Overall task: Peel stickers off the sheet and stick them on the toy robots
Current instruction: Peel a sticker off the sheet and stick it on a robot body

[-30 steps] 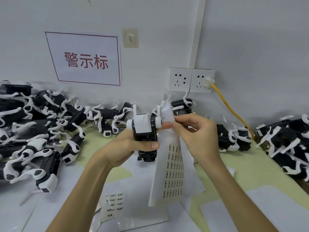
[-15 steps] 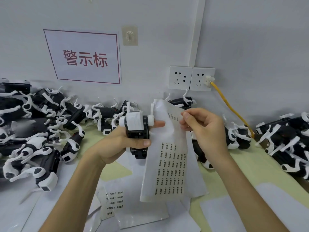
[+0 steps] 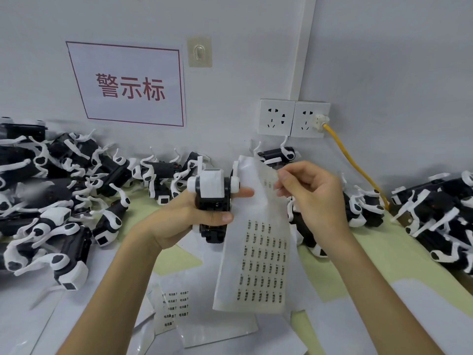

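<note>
In the middle of the frame my left hand (image 3: 179,221) grips one toy robot (image 3: 212,190), a blocky thing of smooth white plastic on top with a black body below. My thumb is curled across the black part, and my forefinger reaches out to the right onto the sticker sheet (image 3: 258,257). The sheet hangs just right of the toy, a long glossy white strip, slightly curled, printed with neat rows of small dark labels. My right hand (image 3: 312,196) pinches its upper edge between thumb and forefinger, the other fingers (image 3: 304,190) loosely bent (whether a sticker has lifted there I cannot tell).

Heaps of black-and-white toy robots (image 3: 51,201) with thin curved white limbs lie along the left and at the far right (image 3: 440,213). The pale green surface (image 3: 358,272) carries loose white sheets (image 3: 176,306) at lower centre. A red-lettered sign (image 3: 128,84) hangs at upper left.
</note>
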`<action>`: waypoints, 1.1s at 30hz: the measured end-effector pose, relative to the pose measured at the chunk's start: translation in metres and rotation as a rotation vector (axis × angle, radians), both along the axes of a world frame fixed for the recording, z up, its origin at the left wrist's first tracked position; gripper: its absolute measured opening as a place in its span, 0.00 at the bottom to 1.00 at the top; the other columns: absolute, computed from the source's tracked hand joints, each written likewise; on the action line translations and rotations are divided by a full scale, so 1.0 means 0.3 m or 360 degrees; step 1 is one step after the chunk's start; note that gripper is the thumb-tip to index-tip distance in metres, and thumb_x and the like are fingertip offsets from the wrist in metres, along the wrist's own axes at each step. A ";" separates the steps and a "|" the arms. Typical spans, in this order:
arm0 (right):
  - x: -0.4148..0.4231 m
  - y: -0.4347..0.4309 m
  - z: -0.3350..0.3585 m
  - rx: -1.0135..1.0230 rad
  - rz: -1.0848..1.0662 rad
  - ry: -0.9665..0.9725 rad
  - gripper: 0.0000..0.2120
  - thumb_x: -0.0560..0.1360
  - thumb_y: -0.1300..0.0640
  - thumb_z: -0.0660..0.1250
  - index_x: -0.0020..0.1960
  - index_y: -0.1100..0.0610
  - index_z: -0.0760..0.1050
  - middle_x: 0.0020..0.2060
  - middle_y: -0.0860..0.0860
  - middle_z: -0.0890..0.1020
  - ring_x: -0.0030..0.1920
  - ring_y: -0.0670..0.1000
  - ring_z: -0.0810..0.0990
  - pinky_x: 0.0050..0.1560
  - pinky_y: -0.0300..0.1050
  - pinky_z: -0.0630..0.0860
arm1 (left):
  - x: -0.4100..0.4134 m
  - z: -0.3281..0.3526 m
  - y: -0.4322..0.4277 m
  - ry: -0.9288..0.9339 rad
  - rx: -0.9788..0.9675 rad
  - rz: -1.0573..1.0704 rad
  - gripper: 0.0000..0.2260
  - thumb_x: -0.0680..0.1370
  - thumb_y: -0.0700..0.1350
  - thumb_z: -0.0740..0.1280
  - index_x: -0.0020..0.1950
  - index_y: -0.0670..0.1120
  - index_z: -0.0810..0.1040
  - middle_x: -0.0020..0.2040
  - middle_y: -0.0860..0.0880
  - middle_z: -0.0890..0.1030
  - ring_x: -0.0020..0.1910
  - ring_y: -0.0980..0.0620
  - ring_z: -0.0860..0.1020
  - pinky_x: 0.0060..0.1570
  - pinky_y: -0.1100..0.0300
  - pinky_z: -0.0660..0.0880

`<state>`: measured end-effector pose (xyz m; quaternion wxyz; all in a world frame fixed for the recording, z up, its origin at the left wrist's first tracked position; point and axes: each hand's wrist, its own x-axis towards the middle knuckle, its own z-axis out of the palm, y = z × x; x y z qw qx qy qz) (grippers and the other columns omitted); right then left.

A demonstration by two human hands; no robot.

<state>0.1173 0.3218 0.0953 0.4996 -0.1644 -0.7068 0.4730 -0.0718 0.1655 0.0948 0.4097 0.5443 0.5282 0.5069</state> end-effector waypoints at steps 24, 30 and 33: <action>-0.023 -0.039 -0.036 0.0401 -0.0177 -0.0001 0.02 0.79 0.60 0.72 0.48 0.54 0.84 0.37 0.48 0.86 0.34 0.51 0.84 0.39 0.54 0.82 | 0.115 0.106 0.019 -0.0562 0.0046 0.0216 0.08 0.75 0.45 0.73 0.53 0.48 0.85 0.62 0.45 0.85 0.61 0.45 0.83 0.59 0.48 0.81; -0.022 -0.040 -0.033 0.0517 -0.0323 0.0079 0.05 0.78 0.60 0.72 0.48 0.51 0.83 0.36 0.46 0.85 0.33 0.49 0.83 0.36 0.47 0.80 | 0.103 0.114 0.005 -0.0545 -0.0025 0.0124 0.09 0.77 0.44 0.71 0.56 0.46 0.82 0.62 0.43 0.84 0.61 0.45 0.83 0.55 0.52 0.82; -0.024 -0.046 -0.034 0.0713 -0.0381 0.0048 0.07 0.78 0.62 0.72 0.48 0.50 0.82 0.36 0.45 0.85 0.33 0.49 0.82 0.35 0.46 0.79 | 0.111 0.114 0.008 -0.0584 0.0020 0.0099 0.09 0.77 0.44 0.71 0.57 0.46 0.82 0.62 0.42 0.84 0.61 0.44 0.83 0.54 0.53 0.82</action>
